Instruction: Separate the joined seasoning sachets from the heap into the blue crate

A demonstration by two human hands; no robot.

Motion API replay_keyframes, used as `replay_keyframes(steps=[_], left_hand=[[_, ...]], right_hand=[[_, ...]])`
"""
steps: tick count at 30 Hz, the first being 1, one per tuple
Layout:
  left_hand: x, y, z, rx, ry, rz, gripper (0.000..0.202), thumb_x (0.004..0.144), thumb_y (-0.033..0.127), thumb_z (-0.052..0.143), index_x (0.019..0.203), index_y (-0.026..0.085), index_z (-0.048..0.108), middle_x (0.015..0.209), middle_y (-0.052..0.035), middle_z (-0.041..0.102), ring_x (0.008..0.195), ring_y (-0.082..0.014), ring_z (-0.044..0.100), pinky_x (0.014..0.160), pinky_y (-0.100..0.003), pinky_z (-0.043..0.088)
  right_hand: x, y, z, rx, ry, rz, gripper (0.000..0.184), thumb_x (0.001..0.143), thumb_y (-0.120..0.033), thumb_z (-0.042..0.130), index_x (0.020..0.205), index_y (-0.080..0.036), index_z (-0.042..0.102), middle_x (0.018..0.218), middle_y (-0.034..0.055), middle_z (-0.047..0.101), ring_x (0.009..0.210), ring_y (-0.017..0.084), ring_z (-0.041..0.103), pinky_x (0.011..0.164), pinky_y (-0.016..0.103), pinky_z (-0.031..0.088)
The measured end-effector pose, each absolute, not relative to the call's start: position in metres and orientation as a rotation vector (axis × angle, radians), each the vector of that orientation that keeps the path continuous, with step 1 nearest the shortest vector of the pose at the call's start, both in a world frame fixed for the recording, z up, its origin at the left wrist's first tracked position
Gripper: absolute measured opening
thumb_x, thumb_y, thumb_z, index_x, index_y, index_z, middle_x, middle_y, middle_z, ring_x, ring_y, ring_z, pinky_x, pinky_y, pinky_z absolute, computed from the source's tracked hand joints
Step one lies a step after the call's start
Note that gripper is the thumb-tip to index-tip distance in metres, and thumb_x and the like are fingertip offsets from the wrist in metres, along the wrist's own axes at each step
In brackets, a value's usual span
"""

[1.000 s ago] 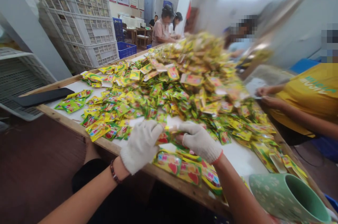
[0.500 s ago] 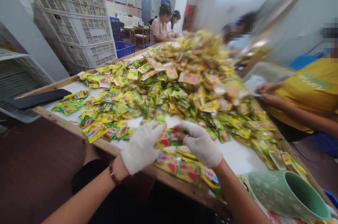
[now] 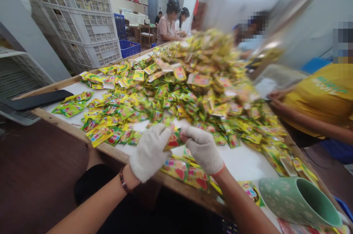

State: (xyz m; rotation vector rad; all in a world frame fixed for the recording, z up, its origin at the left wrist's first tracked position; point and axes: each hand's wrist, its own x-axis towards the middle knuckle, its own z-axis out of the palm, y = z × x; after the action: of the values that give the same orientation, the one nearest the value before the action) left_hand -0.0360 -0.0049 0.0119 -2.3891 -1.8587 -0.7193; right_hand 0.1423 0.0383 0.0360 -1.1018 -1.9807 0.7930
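My left hand [image 3: 151,153], in a white knit glove with bare fingertips, is closed on a small yellow-and-green packet [image 3: 173,141] with a red fruit print. Gloved the same way, my right hand [image 3: 203,149] pinches the packet's right end. Fingers cover much of it, and slight blur hides the exact grip. Below the hands, a row of similar flat packets [image 3: 179,169] lies along the table's near edge. A large heap of packets [image 3: 176,96] spreads out just beyond my fingertips.
A green mug [image 3: 281,199] lies on its side at the near right. At the left corner rests a dark flat object [image 3: 38,100]. Wooden edging [image 3: 63,125] borders the table. White crates [image 3: 96,28] are stacked at left; a co-worker in a yellow shirt [image 3: 322,98] sits at right.
My right hand has moved slightly left and its fingers have closed on the packet's end. The packet is raised a little. The view has shifted slightly.
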Motion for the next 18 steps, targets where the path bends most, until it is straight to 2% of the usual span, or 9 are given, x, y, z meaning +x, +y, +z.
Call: replay_keyframes(steps=[5,6,8,9,10,13,15,16,18], left_hand=[[-0.036,-0.004,0.013,-2.308,-1.889,-0.823,0.057,0.068,0.02,0.065,0.123,0.019,0.05,0.104,-0.009,0.054,0.098,-0.0264,0.054,0.082,-0.038,0.049],[-0.035,-0.004,0.013,-2.304,-1.889,-0.851,0.054,0.069,0.019,0.064,0.121,0.018,0.051,0.104,-0.0092,0.054,0.098,-0.0264,0.054,0.082,-0.038,0.049],[-0.031,-0.005,0.01,-2.297,-1.89,-0.927,0.05,0.07,0.018,0.062,0.119,0.017,0.053,0.102,-0.0095,0.055,0.098,-0.0265,0.054,0.083,-0.039,0.049],[-0.029,-0.006,0.008,-2.292,-1.889,-0.981,0.049,0.071,0.019,0.062,0.119,0.017,0.053,0.103,-0.0098,0.055,0.098,-0.0265,0.054,0.084,-0.04,0.049],[-0.028,-0.007,0.006,-2.299,-1.888,-1.044,0.049,0.073,0.021,0.063,0.12,0.017,0.052,0.104,-0.0099,0.055,0.099,-0.0262,0.055,0.085,-0.04,0.049],[-0.031,-0.009,-0.001,-2.407,-1.919,-1.269,0.037,0.081,0.024,0.057,0.118,0.021,0.054,0.106,-0.0081,0.059,0.1,-0.0234,0.057,0.089,-0.038,0.048],[-0.039,-0.01,-0.004,-2.48,-2.017,-1.464,0.03,0.084,0.022,0.052,0.115,0.023,0.055,0.106,-0.0056,0.062,0.101,-0.0208,0.059,0.091,-0.036,0.048],[-0.043,-0.01,-0.005,-2.476,-2.087,-1.602,0.031,0.085,0.021,0.051,0.115,0.023,0.055,0.104,-0.0046,0.064,0.099,-0.0197,0.061,0.09,-0.034,0.049],[-0.052,-0.01,-0.008,-2.398,-2.211,-1.935,0.036,0.083,0.022,0.054,0.118,0.022,0.05,0.101,-0.004,0.067,0.093,-0.0183,0.064,0.085,-0.032,0.051]], right_hand=[[0.137,0.033,0.035,-1.18,-1.735,1.161,0.024,0.079,-0.033,0.057,0.095,-0.017,0.066,0.066,-0.0018,0.059,0.045,0.008,0.045,0.043,0.021,0.038],[0.136,0.032,0.035,-1.174,-1.729,1.269,0.026,0.078,-0.034,0.058,0.097,-0.017,0.064,0.064,-0.0023,0.059,0.042,0.008,0.045,0.041,0.021,0.038],[0.134,0.032,0.036,-1.155,-1.798,1.41,0.016,0.075,-0.031,0.059,0.083,-0.018,0.061,0.056,-0.0049,0.054,0.04,0.008,0.045,0.039,0.02,0.038],[0.132,0.033,0.036,-1.153,-1.864,1.421,0.011,0.075,-0.029,0.059,0.073,-0.019,0.057,0.051,-0.0064,0.048,0.039,0.008,0.044,0.039,0.019,0.037],[0.131,0.034,0.036,-1.151,-1.939,1.388,0.017,0.075,-0.028,0.058,0.063,-0.019,0.05,0.047,-0.0073,0.043,0.04,0.007,0.043,0.039,0.018,0.036],[0.127,0.04,0.033,-1.043,-2.162,1.172,0.025,0.073,-0.018,0.055,0.053,-0.019,0.04,0.051,-0.0063,0.04,0.049,0.008,0.043,0.046,0.018,0.036],[0.123,0.042,0.028,-0.905,-2.22,1.064,0.017,0.071,-0.012,0.051,0.056,-0.019,0.048,0.059,-0.004,0.047,0.061,0.01,0.049,0.057,0.02,0.042],[0.121,0.042,0.024,-0.866,-2.186,1.033,0.012,0.07,-0.011,0.049,0.062,-0.019,0.054,0.065,-0.0031,0.051,0.066,0.012,0.052,0.062,0.021,0.044],[0.118,0.04,0.018,-0.907,-2.021,1.001,0.019,0.073,-0.012,0.049,0.085,-0.02,0.061,0.068,-0.0028,0.055,0.066,0.013,0.054,0.065,0.024,0.046]])
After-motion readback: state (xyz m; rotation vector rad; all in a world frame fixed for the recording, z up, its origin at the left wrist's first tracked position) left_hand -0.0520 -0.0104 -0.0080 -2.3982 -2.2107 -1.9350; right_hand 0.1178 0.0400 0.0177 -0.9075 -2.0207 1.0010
